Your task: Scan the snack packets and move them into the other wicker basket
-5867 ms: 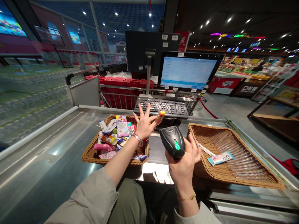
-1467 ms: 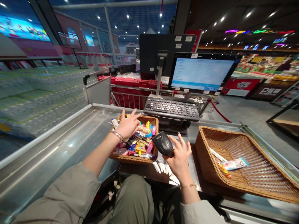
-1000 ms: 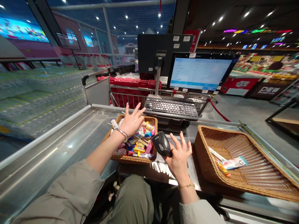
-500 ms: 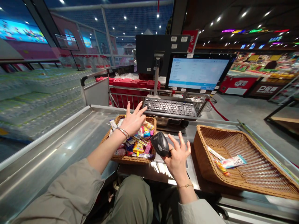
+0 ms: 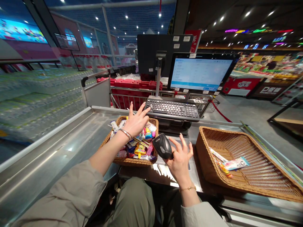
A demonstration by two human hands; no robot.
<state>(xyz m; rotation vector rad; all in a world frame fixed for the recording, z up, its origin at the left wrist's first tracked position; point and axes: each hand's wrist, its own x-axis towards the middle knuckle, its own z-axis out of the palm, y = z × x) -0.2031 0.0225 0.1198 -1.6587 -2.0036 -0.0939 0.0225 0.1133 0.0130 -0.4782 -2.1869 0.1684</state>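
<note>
remotely, through the head camera, i see my right hand (image 5: 181,159) grasping a black scanner (image 5: 163,146) between the two baskets, its outer fingers raised clear. my left hand (image 5: 136,124) is over the left basket (image 5: 134,162), back upward and fingers splayed toward the keyboard (image 5: 172,108); its palm side is hidden, so i can't tell whether it grips anything or touches the keys. small packaged sweets (image 5: 140,149) fill that basket, just beside the scanner. to the right, the right basket (image 5: 205,164) holds a pale blue wrapped bar (image 5: 237,163), a thin white packet (image 5: 218,154) and an orange-yellow sweet (image 5: 226,171), all close together.
</note>
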